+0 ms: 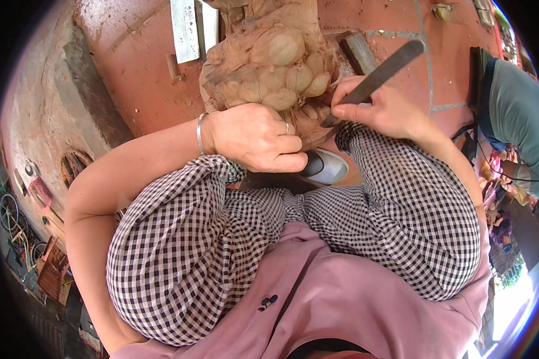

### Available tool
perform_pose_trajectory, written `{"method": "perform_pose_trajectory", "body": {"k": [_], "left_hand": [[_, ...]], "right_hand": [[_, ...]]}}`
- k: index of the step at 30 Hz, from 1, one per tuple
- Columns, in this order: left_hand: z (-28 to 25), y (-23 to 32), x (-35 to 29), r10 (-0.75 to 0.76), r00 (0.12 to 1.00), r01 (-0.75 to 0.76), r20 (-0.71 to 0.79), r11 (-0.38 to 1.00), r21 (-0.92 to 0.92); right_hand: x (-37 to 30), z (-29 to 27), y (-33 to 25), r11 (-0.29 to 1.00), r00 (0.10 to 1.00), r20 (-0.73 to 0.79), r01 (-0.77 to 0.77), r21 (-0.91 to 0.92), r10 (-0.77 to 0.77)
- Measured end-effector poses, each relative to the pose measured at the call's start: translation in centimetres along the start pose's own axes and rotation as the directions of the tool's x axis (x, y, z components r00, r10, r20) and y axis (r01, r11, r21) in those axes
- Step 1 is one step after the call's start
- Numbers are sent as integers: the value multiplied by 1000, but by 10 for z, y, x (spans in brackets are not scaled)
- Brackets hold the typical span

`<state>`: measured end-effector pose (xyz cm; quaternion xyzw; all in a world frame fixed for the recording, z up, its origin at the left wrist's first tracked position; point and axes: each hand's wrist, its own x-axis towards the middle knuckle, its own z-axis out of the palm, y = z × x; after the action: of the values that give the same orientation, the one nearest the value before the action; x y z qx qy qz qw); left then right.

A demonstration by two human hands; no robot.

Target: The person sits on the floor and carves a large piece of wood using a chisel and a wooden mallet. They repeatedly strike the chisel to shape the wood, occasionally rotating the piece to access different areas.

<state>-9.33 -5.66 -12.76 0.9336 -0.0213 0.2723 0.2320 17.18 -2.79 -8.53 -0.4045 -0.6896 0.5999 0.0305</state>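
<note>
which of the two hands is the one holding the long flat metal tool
The right hand holds the long flat metal tool, its tip against the wood carving. The left hand, with bracelet and ring, only grips the carving's underside.

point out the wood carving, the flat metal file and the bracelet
wood carving [275, 60], head view, on a rounded lobe of its front
flat metal file [384, 70], head view, mid-blade above the right hand
bracelet [200, 133], head view, on the band at the left wrist
</note>
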Motion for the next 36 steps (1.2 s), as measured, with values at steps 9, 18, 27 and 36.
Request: {"method": "perform_pose_trajectory", "body": {"k": [9,18,27,36], "left_hand": [[0,-1,0,-4,1000,4,2,1000,-1],[-2,-1,-2,60,998,-60,2,998,13],[-11,0,-4,66,998,-66,0,998,14],[-32,-18,-18,-412,786,584,-462,740,334]], "right_hand": [[13,-17,13,946,972,195,-179,269,128],[4,-2,-9,978,989,22,-150,144,149],[-2,0,-4,965,973,-25,-225,134,231],[0,-3,-15,946,954,-4,-298,129,301]]}}
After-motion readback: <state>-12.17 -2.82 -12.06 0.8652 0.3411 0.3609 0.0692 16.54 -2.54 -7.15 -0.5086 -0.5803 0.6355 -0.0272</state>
